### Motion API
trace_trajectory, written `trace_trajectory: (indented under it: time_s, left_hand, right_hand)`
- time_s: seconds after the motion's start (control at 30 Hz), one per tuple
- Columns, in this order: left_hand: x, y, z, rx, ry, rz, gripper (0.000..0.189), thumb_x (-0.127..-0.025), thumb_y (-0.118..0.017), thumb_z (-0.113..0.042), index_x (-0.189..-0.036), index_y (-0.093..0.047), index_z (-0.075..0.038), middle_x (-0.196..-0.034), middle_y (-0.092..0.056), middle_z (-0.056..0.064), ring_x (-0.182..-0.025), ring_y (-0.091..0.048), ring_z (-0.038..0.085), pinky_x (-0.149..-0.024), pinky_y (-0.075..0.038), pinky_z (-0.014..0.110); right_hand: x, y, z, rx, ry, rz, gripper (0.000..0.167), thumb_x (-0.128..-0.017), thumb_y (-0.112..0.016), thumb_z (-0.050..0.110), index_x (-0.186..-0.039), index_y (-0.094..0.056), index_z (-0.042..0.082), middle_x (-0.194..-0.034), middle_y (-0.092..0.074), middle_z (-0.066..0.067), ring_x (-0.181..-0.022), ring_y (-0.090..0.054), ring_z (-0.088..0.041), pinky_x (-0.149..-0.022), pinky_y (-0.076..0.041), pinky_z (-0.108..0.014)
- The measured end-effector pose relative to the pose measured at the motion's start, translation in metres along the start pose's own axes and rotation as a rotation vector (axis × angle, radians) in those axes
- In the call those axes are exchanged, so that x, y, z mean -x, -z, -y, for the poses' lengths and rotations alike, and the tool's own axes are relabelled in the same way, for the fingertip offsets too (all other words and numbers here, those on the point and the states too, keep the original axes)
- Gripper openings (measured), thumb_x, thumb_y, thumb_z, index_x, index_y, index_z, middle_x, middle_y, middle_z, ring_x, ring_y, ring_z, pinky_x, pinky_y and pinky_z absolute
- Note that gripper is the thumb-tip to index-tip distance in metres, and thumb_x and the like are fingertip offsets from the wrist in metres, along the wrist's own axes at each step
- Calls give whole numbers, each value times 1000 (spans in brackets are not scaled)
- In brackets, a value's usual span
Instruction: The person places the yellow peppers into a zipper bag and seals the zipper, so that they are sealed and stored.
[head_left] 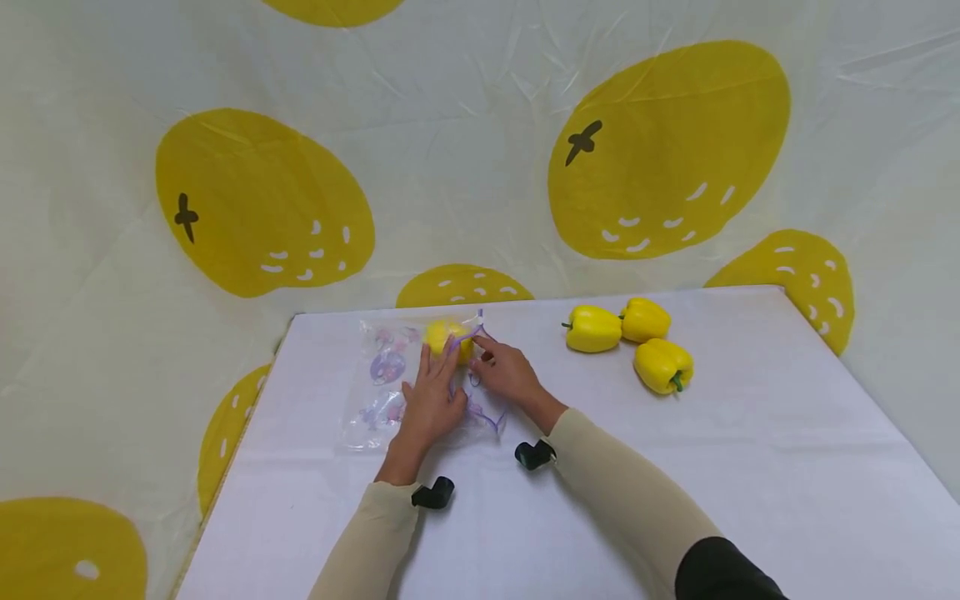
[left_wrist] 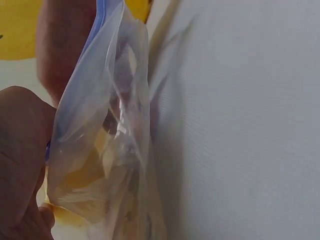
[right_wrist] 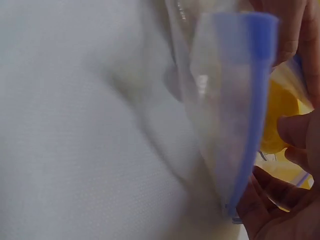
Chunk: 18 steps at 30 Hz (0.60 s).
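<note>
A clear zip bag with purple printed figures and a purple zip strip lies on the table, its mouth facing right. Inside it, near the far edge, sits a yellow bell pepper. My left hand lies over the bag's mouth, with its fingers stretched out beside the pepper. My right hand is at the mouth from the right, with curled fingers gripping the zip edge. In the right wrist view the purple zip strip stands raised, and the pepper shows behind it.
Right of the bag, three yellow bell peppers lie grouped near the table's far edge. A white cloth covers the table. Behind it hangs a pale curtain with large yellow fruit prints.
</note>
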<state>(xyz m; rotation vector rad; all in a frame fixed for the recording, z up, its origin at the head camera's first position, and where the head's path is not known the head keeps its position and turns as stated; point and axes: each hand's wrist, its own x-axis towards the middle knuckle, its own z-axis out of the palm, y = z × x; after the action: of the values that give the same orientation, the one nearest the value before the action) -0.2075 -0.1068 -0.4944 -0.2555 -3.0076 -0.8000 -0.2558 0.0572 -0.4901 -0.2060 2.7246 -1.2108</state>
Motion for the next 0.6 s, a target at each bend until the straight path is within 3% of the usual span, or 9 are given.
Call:
trace_trajectory:
  time_s: [0.17, 0.37, 0.6]
  left_hand:
    - [1, -3, -3, -12, -10, -5, 77, -94, -55, -23, -166, -28, -26, -175, -24, -9, -165, -8, 37, -108, -19, 91]
    - [-2, -4, -6, 2, 29, 15, 79, -96, -59, -22, -167, -24, -27, -175, -21, -10, -166, -3, 34, -110, -16, 90]
    - [-3, -2, -7, 17, 43, 31, 80, -97, -57, -21, -167, -20, -29, -176, -17, -12, -166, 0, 31, -112, -15, 89]
  right_hand:
    - [3, 3, -1, -4, 24, 25, 56, -100, -65, 25, -154, -53, 15, -127, -73, -18, -115, -70, -33, -103, -56, -49]
    - [8, 13, -7, -140, 50, -72, 41, -96, -72, 18, -137, -69, 11, -124, -77, -13, -109, -75, -31, -99, -60, -45]
    - [13, 32, -14, -193, 14, -126, 32, -97, -72, 18, -129, -75, 14, -125, -78, -5, -114, -72, -26, -99, -61, -41]
